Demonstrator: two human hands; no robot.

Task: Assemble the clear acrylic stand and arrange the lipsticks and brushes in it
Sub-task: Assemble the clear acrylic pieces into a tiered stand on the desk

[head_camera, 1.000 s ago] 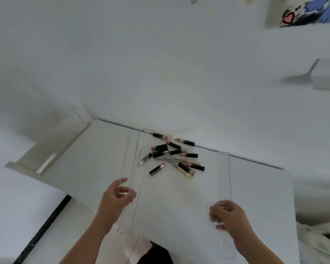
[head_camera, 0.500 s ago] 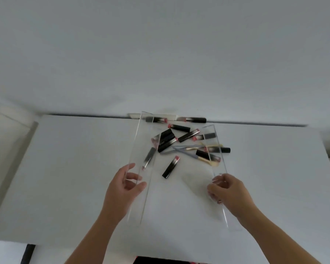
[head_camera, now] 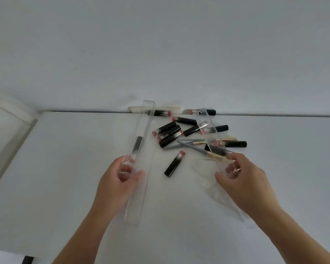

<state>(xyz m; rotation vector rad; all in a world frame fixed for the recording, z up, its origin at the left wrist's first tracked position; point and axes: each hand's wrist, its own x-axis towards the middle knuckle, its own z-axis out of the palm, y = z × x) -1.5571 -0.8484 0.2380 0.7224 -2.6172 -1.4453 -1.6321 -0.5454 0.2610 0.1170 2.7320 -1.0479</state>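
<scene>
Looking down through the head camera, our only view, we see our left hand (head_camera: 120, 180) with its grip curled round a long clear acrylic strip (head_camera: 141, 149), thumb on the near face and fingers showing through the plastic. Our right hand (head_camera: 240, 180) pinches the near end of a second acrylic strip (head_camera: 211, 138), which angles up over the pile; a further clear piece (head_camera: 217, 191) seems to lie beneath that hand, though its outline is hard to read. Both strips are lifted off the white desk (head_camera: 65, 168) and stand well apart from each other.

Between them lie the lipsticks (head_camera: 174, 163), loose and pointing every way, with the brushes (head_camera: 194, 147) crossing among them near the right strip.

We judge that we are at the assembly step, with nothing joined yet and nothing arranged. The next move calls for bringing the two strips together at matching edges or slots, which we cannot make out here, and keeping them clear of the pile.
</scene>
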